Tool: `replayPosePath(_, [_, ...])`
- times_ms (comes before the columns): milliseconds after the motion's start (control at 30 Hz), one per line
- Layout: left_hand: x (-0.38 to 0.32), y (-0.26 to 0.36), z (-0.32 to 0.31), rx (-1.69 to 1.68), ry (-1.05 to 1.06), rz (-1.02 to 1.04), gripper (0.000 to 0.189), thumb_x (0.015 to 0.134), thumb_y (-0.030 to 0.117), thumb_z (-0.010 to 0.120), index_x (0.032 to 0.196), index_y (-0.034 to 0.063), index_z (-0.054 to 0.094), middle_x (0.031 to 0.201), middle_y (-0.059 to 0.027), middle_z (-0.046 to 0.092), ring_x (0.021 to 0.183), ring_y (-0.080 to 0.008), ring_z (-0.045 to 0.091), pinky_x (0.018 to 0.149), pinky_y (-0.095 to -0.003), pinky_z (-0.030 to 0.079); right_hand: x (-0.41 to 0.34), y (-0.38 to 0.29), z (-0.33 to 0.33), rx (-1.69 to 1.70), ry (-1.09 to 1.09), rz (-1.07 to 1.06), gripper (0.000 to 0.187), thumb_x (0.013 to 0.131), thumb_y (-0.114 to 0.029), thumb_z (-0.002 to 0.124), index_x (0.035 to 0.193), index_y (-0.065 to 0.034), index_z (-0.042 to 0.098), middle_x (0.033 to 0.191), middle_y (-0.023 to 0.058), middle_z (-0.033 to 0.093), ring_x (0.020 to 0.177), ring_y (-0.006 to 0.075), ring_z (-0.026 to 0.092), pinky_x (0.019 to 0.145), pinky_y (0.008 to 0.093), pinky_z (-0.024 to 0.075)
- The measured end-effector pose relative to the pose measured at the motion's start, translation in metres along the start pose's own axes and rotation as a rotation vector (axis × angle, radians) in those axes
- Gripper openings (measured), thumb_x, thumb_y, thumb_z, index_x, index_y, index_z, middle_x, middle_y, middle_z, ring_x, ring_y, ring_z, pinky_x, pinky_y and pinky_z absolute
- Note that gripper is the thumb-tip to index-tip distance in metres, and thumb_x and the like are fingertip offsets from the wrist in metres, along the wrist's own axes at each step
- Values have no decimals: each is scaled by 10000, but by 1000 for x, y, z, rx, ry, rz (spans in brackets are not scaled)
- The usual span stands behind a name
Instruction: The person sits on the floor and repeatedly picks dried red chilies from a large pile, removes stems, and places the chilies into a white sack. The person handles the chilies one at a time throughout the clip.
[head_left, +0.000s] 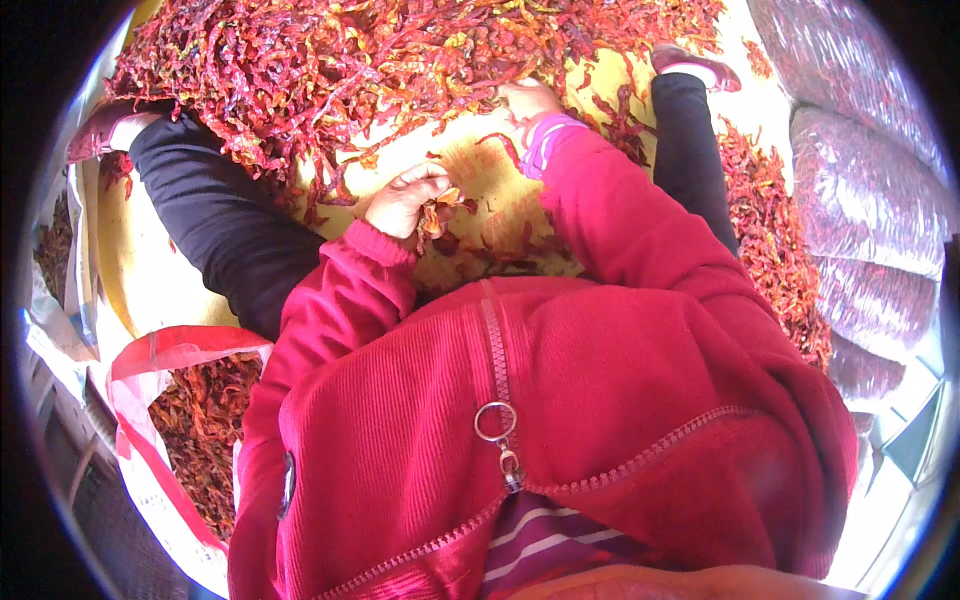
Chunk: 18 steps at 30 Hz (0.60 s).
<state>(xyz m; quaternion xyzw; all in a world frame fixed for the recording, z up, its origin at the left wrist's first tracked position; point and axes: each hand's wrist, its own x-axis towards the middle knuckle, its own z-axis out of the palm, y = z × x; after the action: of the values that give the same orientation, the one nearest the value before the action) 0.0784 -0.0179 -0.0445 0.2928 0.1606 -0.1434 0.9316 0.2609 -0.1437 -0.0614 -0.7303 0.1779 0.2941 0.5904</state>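
Note:
Between my spread legs lies a broad heap of dried red chili peppers (322, 67) on a yellow sheet (480, 161). My left hand (405, 201) is closed around a few dried chili peppers (429, 219), orange and brown, held above the sheet just short of the heap. Farther out, my right hand (529, 99) reaches to the heap's near edge, its fingertips against the peppers. Glare and the hand's angle hide whether those fingers grip one. A single red pepper (504, 148) lies by my right wrist.
An open white sack with a red rim (191, 341) holds more peppers (199, 427) at my left. Stacked filled clear plastic bags (862, 195) stand at the right. Beside my right leg (690, 150) runs another pile of peppers (776, 255). My left leg (217, 210) borders the heap.

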Motion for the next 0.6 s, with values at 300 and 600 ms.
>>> replayPosePath(300, [1,0,-5,41,-46,6,72,725,103,467,762,45,488,630,-65,497,415,-124,419,330,-214,321,-15,19,-40,29,-182,71,84,730,-88,490,805,-52,504,548,46,500,321,101,368,287,246,272])
replayPosePath(600, [5,1,0,73,-9,-43,62,736,114,448,742,57,471,612,-43,478,412,-109,430,321,-199,319,29,24,-62,-831,139,-427,340,693,-157,519,1016,-66,468,845,124,553,722,214,544,650,296,431])
